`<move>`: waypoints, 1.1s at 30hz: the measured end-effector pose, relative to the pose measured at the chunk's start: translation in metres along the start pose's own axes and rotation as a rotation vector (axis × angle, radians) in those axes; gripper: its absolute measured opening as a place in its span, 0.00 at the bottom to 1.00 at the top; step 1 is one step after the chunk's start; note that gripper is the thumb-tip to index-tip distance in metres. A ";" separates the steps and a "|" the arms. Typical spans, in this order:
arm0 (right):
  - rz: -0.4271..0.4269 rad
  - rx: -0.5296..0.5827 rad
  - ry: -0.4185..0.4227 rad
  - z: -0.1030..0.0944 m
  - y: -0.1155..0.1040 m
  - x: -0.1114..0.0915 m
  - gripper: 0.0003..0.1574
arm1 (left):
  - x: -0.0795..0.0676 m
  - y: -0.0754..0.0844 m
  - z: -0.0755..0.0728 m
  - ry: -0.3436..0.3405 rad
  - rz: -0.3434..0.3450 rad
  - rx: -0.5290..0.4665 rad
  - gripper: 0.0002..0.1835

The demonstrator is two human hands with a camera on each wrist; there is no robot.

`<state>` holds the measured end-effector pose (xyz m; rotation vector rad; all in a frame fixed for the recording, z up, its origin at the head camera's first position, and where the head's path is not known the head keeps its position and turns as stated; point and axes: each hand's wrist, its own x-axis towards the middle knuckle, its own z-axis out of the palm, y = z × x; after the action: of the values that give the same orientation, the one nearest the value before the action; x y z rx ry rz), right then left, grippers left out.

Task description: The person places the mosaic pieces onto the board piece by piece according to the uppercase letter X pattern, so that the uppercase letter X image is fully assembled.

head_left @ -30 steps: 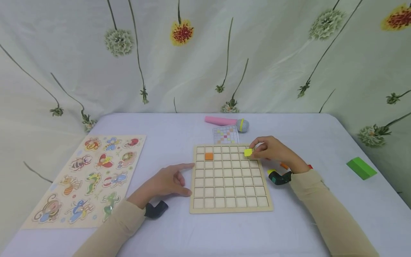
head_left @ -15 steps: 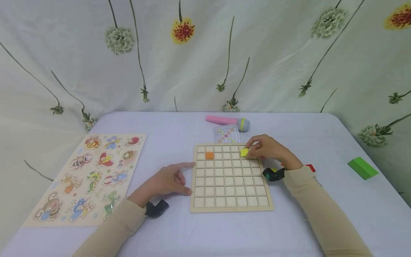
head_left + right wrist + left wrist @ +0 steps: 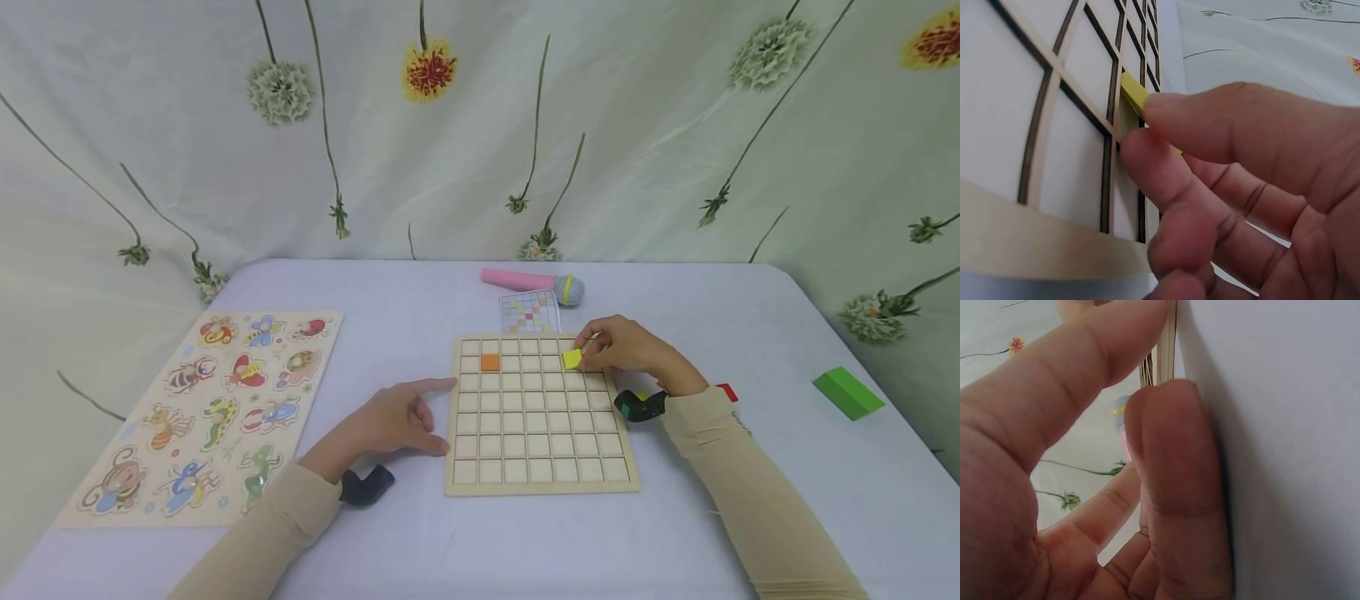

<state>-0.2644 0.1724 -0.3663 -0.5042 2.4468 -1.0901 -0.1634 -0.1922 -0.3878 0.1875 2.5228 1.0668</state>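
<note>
A pale wooden grid board lies at the middle of the table. Between thumb and fingertips my right hand pinches a yellow square tile over a cell near the board's far right corner. Seen in the right wrist view, the yellow tile is tilted, one edge down at the grid ridges. An orange square tile sits in a cell at the far left. My left hand touches the board's left edge with its index finger and thumb, and its other fingers are bent.
Beyond the board lie a printed grid card and a pink toy microphone. A wooden insect puzzle is at left. A green block lies far right. A red piece shows beside the right sleeve, and other small pieces are partly hidden there.
My right hand has moved a little left across the board with the yellow tile, then nearly stopped, the tile shifting slightly. My left hand stays at the board's edge.
</note>
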 end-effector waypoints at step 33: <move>-0.135 -0.012 -0.003 -0.006 0.007 -0.015 0.20 | 0.000 0.001 -0.001 -0.012 -0.009 -0.003 0.50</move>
<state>-0.2558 0.1874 -0.3644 -0.6829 2.4476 -1.1277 -0.1636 -0.1923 -0.3868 0.1812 2.5088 1.0620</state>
